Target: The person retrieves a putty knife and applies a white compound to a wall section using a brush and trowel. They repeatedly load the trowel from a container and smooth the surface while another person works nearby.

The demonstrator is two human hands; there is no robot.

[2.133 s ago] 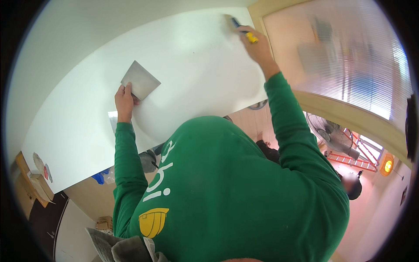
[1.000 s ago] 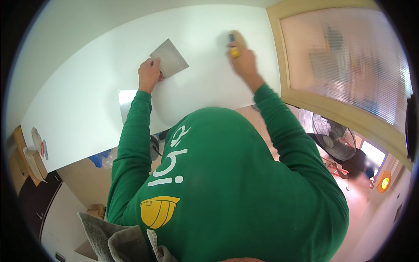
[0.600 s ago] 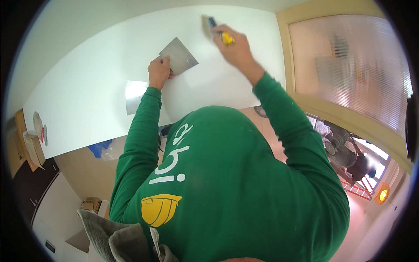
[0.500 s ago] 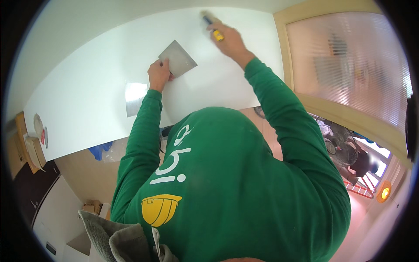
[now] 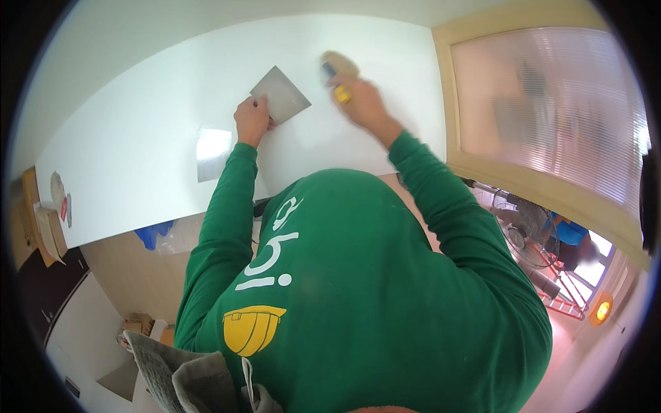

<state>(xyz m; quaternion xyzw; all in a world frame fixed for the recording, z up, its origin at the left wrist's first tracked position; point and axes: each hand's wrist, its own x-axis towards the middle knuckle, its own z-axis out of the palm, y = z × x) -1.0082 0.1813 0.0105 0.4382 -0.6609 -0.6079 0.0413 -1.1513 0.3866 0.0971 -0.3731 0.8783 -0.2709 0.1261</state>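
Note:
My left hand (image 5: 254, 121) is closed on the lower left edge of a thin grey square sheet (image 5: 281, 95), tilted so that one corner points up, over the white tabletop (image 5: 138, 179). To its right, my right hand (image 5: 365, 103) grips a brush-like tool (image 5: 341, 93) by its dark and yellow handle. The tool's tan head (image 5: 342, 63) is smeared by motion, so its exact kind is hard to make out. Whether the tool touches the white surface cannot be told. A bright rectangular patch (image 5: 214, 146), perhaps a second sheet, lies left of my left wrist.
A beige-framed ribbed translucent panel (image 5: 551, 103) bounds the white surface on the right. On its left end lie a pale round item (image 5: 57, 187) and a small red item (image 5: 64, 208). Behind me at the right are a fan (image 5: 527, 230), a person (image 5: 575, 248) and a red ladder (image 5: 564, 303).
My right hand has come nearer to me with the tool, whose tan head now shows more. My left hand and the grey sheet stay almost in place.

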